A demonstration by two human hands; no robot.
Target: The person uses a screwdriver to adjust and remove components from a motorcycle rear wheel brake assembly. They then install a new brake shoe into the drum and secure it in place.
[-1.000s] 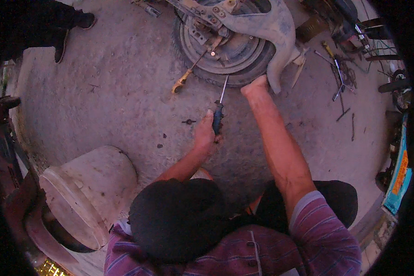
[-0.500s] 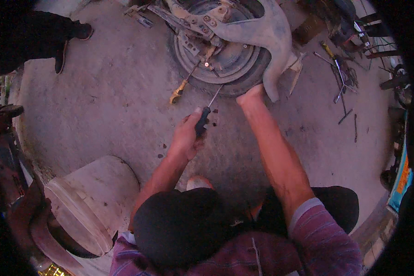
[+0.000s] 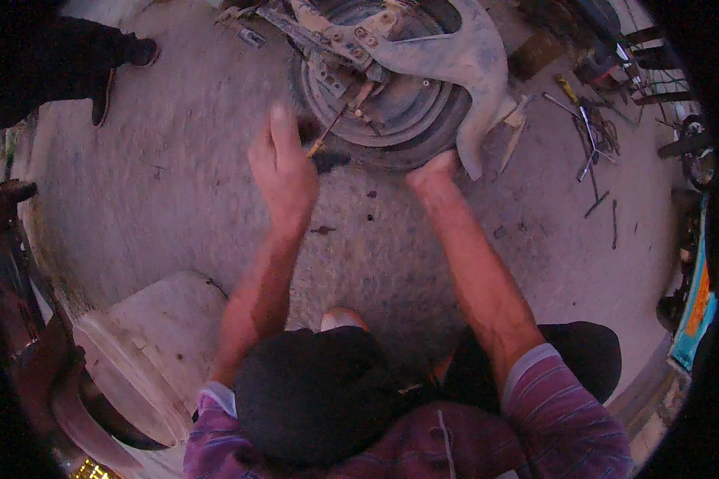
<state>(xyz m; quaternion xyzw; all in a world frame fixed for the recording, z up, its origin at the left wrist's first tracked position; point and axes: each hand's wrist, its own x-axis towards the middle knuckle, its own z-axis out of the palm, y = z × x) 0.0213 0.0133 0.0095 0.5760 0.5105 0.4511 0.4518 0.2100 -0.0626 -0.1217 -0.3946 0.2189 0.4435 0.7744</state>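
Observation:
A motorcycle wheel with a dark tire (image 3: 391,157) is at the top middle, still joined to a dirty metal swingarm (image 3: 343,44). My left hand (image 3: 284,164), blurred, is beside the tire's left edge with fingers stretched away from me. Just right of it, a yellow-handled screwdriver (image 3: 316,147) has its shaft tip at the wheel. A black screwdriver handle (image 3: 332,162) shows below the tire, apart from my palm. My right hand (image 3: 434,169) grips the tire's near edge, its fingers hidden. A pale curved fender (image 3: 483,88) lies over the wheel's right side.
Several tools, including a three-armed wrench (image 3: 591,144), lie on the ground to the right. At lower left a pale bucket (image 3: 164,327) rests on its side. Another person's shoe (image 3: 142,53) is at upper left. Small dark bits (image 3: 323,230) lie before me.
My left hand has moved up and left toward the tire's edge, and the black screwdriver is no longer in its grasp. The right hand stays at the tire.

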